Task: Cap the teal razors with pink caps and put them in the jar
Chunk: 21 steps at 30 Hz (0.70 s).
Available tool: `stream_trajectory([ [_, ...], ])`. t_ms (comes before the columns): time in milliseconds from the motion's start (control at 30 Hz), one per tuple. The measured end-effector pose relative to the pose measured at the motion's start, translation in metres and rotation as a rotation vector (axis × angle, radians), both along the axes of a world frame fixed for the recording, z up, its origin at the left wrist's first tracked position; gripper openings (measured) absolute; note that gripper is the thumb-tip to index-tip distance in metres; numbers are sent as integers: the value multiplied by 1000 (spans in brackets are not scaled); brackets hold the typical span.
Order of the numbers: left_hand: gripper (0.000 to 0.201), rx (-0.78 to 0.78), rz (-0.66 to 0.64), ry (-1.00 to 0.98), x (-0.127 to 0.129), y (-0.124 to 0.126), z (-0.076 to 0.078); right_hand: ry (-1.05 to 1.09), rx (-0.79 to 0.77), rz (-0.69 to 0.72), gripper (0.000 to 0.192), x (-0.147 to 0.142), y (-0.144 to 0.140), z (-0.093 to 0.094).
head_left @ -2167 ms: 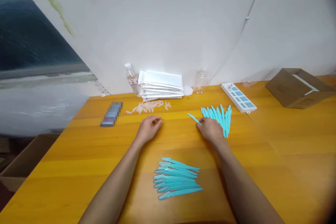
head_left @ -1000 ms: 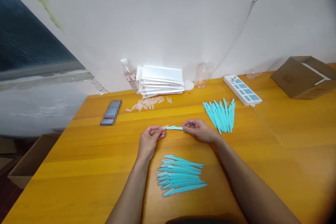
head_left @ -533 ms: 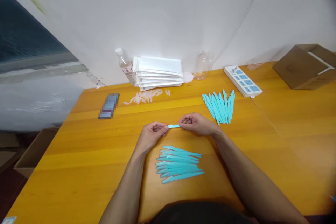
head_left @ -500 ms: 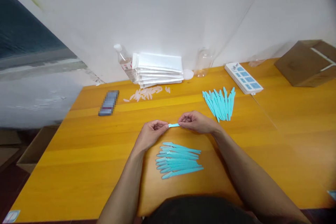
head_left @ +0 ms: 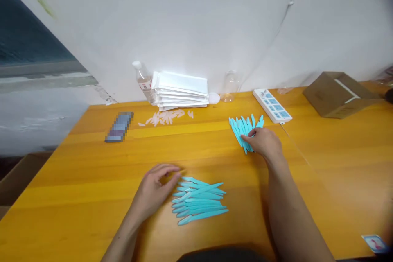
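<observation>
Left hand [head_left: 155, 190] is resting loosely spread beside the near teal pile [head_left: 198, 201] on the tabletop [head_left: 92, 180]; right hand [head_left: 264, 142] is reaching, grip pinching into the far fan [head_left: 244, 127]. Roughly half remaining.

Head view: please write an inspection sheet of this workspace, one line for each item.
Surface: orange wooden table, a seam on the right.
Job's things: near pile of turquoise sticks; far fan of sticks; clear caps scattered.
Clutter: white packets, water bottle, clear cup, cardboard box, dark blurred item, card.
Grippers: left hand, fingers at the near pile; right hand on the far fan.
Cables: power strip; thin cable up the wall.
Surroundings: white wall, dark window at left.
</observation>
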<state>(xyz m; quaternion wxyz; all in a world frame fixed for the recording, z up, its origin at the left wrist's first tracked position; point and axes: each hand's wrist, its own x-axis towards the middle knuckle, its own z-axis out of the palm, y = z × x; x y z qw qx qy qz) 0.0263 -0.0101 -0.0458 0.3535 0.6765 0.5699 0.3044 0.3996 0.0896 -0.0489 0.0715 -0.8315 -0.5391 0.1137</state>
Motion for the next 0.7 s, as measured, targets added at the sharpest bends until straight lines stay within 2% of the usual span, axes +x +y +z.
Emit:
stream_trajectory([
  [100,19,39,34,27,-6,33,2,11,-19,42,29,-3,0,-7],
  [200,24,56,-7,71,-2,77,-1,52,-26,69,21,-7,3,-10],
  [367,26,106,-50,251,25,157,-17,162,-27,48,15,-10,5,-3],
  [467,31,199,-75,342,44,199,-19,304,66,90,12,-22,3,2],
  [567,36,284,-248,508,59,228,-15,506,165,225,9,-48,0,-3],
  [633,28,294,-348,592,66,238,-9,603,173,336,6,-66,-2,-11],
  [700,20,269,-380,602,71,242,-5,618,173,414,5,-82,-3,-20],
])
